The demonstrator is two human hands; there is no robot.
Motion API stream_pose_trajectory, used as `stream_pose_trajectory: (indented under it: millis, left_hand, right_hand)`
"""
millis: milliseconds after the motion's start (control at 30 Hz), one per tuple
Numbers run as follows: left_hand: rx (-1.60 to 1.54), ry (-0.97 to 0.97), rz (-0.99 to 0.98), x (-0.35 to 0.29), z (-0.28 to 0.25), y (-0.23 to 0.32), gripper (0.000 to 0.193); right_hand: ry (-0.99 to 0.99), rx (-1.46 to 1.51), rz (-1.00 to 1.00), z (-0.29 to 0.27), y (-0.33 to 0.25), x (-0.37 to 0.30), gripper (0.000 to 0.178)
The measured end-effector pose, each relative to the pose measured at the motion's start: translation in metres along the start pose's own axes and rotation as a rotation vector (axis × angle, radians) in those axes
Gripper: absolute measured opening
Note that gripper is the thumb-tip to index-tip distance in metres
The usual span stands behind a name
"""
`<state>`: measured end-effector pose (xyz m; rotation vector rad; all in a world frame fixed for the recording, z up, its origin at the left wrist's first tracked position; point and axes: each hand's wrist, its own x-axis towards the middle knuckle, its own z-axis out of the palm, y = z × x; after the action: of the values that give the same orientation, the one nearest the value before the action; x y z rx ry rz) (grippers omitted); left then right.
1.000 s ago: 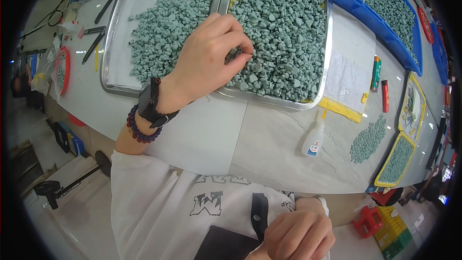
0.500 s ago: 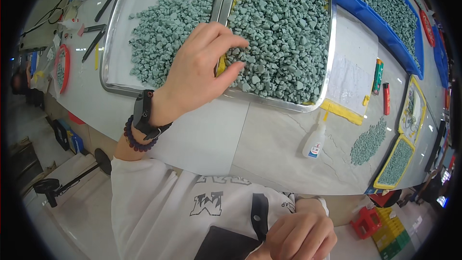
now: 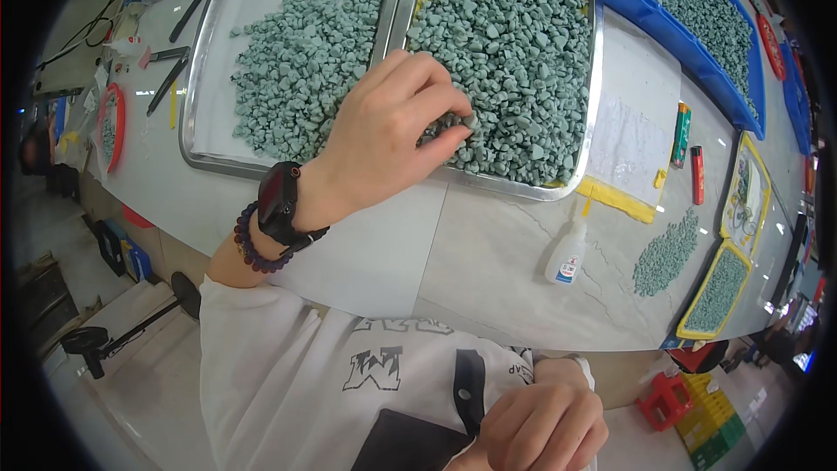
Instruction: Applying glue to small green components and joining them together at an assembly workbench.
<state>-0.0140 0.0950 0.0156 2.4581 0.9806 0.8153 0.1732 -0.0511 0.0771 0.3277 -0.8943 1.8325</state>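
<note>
My left hand (image 3: 392, 131), with a watch and beaded bracelet on the wrist, reaches over the right metal tray (image 3: 595, 78). Its thumb and forefinger are pinched together at the stone surface, and a small grey-green stone (image 3: 472, 122) shows at the tips. Loose stones (image 3: 514, 44) of the same kind fill that tray over a yellow-edged lining. A left metal tray (image 3: 193, 87) stands against it, with a heap of similar stones (image 3: 301, 61) on white lining. Low at the right, in front of my body, my right hand (image 3: 545, 427) is curled closed; whatever it holds is hidden.
A white glue bottle (image 3: 567, 257) stands in front of the right tray. Right of it lie a green lighter (image 3: 682, 135), a red lighter (image 3: 697, 174) and a patch of small stones (image 3: 667, 253). A blue bin (image 3: 641, 9) of stones is behind. Black tweezers (image 3: 167, 85) lie far left.
My left hand has moved slightly right and down into the stones, and its thumb and forefinger have closed from a spread pose. My right hand is nearly unmoved.
</note>
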Motion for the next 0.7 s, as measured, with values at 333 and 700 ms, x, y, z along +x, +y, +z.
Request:
stream_pose_trajectory:
  millis: [333, 700]
  left_hand:
    - [-0.109, 0.031, 0.0, 0.002, 0.001, 0.004, 0.02]
    - [-1.905, -0.147, -0.604, -0.029, -0.007, 0.034, 0.017]
  right_hand:
    - [0.046, -0.006, 0.015, 0.004, -0.001, -0.002, 0.018]
    - [0.03, -0.003, -0.022, 0.003, 0.001, -0.001, 0.019]
